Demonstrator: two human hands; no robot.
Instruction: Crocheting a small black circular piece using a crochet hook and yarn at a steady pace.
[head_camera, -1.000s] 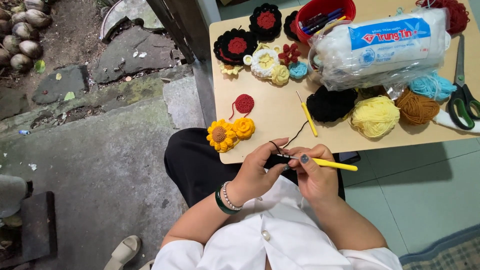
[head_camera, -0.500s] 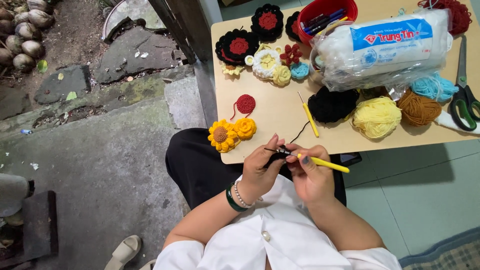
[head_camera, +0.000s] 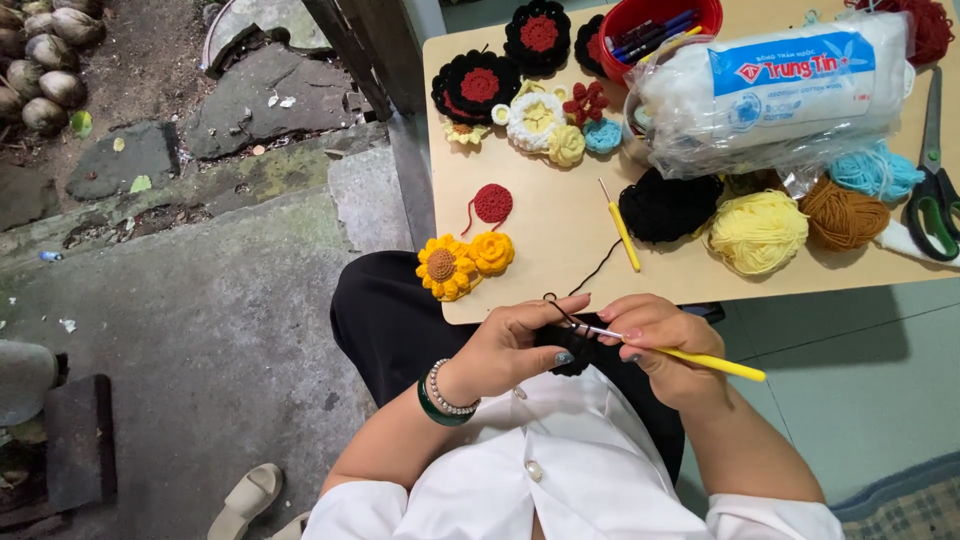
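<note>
My left hand (head_camera: 515, 345) pinches a small black crochet piece (head_camera: 572, 357) just below the table's front edge. My right hand (head_camera: 660, 345) grips a yellow-handled crochet hook (head_camera: 700, 357) whose metal tip pokes into that piece. A black strand (head_camera: 598, 270) runs from the work up to a black yarn ball (head_camera: 668, 205) on the wooden table (head_camera: 560, 215). A green bangle and a bead bracelet sit on my left wrist.
On the table lie a second yellow hook (head_camera: 622, 228), yellow (head_camera: 758, 232), brown (head_camera: 843, 213) and blue (head_camera: 875, 170) yarn balls, scissors (head_camera: 933, 190), a bag of white stuffing (head_camera: 775, 90), a red tub (head_camera: 655, 25) and several crocheted flowers (head_camera: 465, 262). Concrete ground and a sandal (head_camera: 245, 498) are left.
Both hands stay together at the table edge with small working motions; the hook handle has tilted slightly lower to the right.
</note>
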